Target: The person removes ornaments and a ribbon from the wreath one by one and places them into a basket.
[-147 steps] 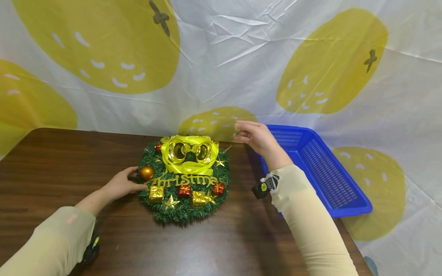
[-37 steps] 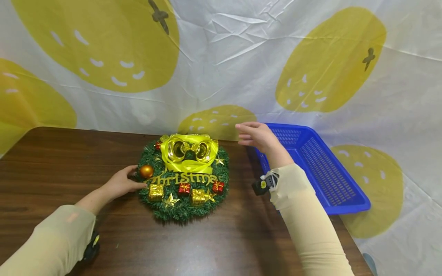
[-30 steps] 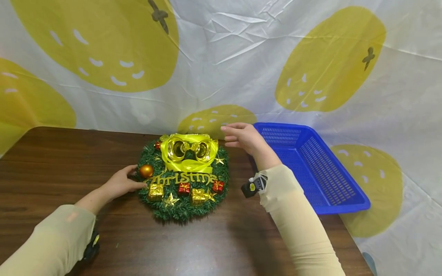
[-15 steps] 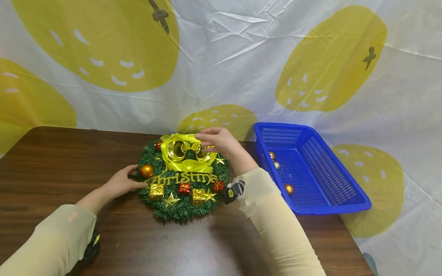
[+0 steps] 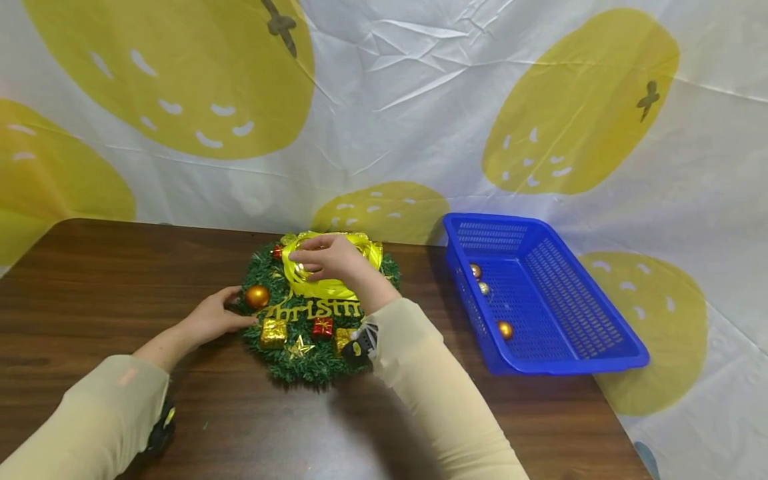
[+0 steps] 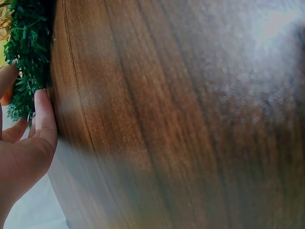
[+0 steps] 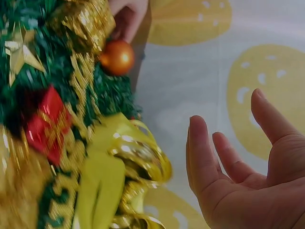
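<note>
Where the gold bells (image 7: 143, 155) showed, the right hand (image 5: 330, 260) now hovers.

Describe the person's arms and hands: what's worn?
Pale cream fabric sleeves cover both forearms, leaving the left hand and right hand ungloved. At each cuff sits a small black device with a yellow-green mark; a grey strap shows at the right one.

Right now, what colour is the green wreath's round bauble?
Orange bauble, clearest in the right wrist view.
</note>
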The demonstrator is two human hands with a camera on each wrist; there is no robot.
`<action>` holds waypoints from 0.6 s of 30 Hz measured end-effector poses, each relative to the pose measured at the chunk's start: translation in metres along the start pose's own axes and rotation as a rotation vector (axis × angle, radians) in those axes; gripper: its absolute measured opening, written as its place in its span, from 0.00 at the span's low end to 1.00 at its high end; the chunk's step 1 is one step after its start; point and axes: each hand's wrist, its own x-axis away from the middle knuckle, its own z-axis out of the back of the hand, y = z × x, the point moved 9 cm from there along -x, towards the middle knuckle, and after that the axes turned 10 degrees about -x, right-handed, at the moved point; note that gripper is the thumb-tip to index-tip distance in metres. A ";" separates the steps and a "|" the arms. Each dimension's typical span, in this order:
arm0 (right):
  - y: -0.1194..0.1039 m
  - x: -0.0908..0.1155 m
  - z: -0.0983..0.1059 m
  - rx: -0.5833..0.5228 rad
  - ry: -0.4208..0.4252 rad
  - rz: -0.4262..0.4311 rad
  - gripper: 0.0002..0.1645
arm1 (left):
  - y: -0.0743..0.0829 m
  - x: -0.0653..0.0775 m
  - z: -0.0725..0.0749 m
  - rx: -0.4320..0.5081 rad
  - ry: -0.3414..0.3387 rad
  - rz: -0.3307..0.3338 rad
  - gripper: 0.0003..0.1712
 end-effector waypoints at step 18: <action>0.034 -0.026 -0.038 0.003 -0.036 -0.060 0.31 | -0.002 -0.001 0.002 0.002 0.008 0.019 0.54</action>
